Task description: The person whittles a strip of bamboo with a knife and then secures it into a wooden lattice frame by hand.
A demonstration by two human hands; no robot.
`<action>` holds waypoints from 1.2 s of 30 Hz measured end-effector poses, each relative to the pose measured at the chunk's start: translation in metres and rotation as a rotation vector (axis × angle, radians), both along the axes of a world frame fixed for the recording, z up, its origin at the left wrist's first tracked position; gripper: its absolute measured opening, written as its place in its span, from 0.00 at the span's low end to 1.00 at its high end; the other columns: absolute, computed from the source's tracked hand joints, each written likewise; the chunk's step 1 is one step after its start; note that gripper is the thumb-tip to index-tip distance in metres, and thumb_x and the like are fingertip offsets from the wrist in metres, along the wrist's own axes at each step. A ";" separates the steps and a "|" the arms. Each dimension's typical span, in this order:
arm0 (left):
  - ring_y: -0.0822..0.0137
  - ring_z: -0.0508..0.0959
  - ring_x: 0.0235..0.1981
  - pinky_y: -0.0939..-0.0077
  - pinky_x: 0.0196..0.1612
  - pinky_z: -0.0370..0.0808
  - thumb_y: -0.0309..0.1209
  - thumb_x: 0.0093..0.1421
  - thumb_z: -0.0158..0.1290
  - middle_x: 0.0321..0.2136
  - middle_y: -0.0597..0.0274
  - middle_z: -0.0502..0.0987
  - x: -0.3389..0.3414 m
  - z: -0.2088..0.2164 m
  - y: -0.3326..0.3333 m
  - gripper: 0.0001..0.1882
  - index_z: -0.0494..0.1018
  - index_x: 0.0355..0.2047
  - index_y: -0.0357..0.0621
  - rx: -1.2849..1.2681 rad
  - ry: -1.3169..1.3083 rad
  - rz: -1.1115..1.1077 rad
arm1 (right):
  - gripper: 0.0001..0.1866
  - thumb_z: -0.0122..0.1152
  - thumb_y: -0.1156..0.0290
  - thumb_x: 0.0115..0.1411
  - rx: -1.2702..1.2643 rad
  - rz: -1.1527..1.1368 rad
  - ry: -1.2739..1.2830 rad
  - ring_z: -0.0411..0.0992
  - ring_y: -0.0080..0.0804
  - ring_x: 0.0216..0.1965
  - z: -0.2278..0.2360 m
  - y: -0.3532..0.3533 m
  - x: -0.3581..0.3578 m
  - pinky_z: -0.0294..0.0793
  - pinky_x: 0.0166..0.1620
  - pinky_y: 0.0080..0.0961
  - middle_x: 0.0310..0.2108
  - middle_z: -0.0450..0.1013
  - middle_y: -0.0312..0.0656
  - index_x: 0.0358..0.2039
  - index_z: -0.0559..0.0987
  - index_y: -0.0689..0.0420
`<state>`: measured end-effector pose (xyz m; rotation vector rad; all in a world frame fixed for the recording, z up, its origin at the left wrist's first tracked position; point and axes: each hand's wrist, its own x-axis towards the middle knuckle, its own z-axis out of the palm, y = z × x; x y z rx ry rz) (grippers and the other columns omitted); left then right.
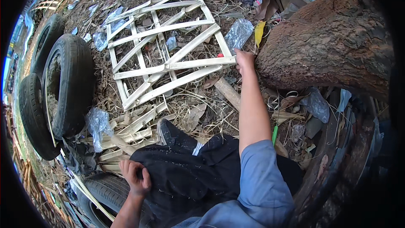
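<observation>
A lattice frame of pale split bamboo strips (pixel 168 65), with crossing and diagonal slats, lies tilted over the littered ground ahead of me. My right hand (pixel 244 61) is stretched out and closed on its near right corner. My left hand (pixel 136 178) rests by my black-trousered knee, fingers loosely bent and thumb apart, with nothing visible in it. Just beyond that hand, a pile of split bamboo strips (pixel 137 128) lies beside my shoe. A green-handled tool (pixel 275 134) shows next to my right arm, partly hidden.
A thick tree trunk (pixel 325 38) leans in at the right. Worn tyres (pixel 76 84) stand at the left, with another tyre (pixel 103 190) beside my left arm. Plastic bags (pixel 239 33), a yellow leaf (pixel 259 33) and a wooden stick (pixel 228 93) lie around the frame.
</observation>
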<state>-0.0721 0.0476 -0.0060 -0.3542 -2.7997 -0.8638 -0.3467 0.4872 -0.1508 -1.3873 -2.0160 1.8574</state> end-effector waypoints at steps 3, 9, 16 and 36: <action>0.55 0.63 0.28 0.63 0.36 0.59 0.31 0.44 0.53 0.23 0.56 0.63 0.001 -0.004 -0.001 0.08 0.66 0.22 0.43 0.016 -0.021 0.019 | 0.12 0.67 0.66 0.53 0.215 0.013 0.137 0.75 0.33 0.27 -0.014 0.007 -0.011 0.72 0.32 0.33 0.26 0.77 0.45 0.27 0.80 0.64; 0.55 0.64 0.29 0.63 0.37 0.59 0.31 0.43 0.53 0.23 0.55 0.64 0.004 -0.004 -0.009 0.08 0.67 0.22 0.44 0.019 0.011 0.014 | 0.09 0.59 0.67 0.56 0.879 0.180 0.039 0.76 0.56 0.35 0.051 -0.009 -0.016 0.74 0.39 0.45 0.30 0.77 0.53 0.28 0.76 0.60; 0.57 0.65 0.29 0.64 0.36 0.59 0.30 0.42 0.55 0.22 0.60 0.65 -0.001 0.002 -0.005 0.07 0.69 0.22 0.46 0.047 0.021 0.008 | 0.16 0.55 0.61 0.62 1.006 0.102 0.379 0.76 0.56 0.39 0.132 0.014 -0.023 0.73 0.42 0.45 0.32 0.76 0.59 0.39 0.71 0.63; 0.56 0.68 0.32 0.64 0.39 0.64 0.29 0.47 0.54 0.25 0.59 0.67 0.012 0.017 -0.008 0.06 0.69 0.25 0.45 0.064 0.110 0.009 | 0.08 0.50 0.75 0.49 0.683 1.463 0.428 0.73 0.54 0.21 0.169 -0.108 0.301 0.73 0.28 0.46 0.17 0.71 0.51 0.32 0.67 0.59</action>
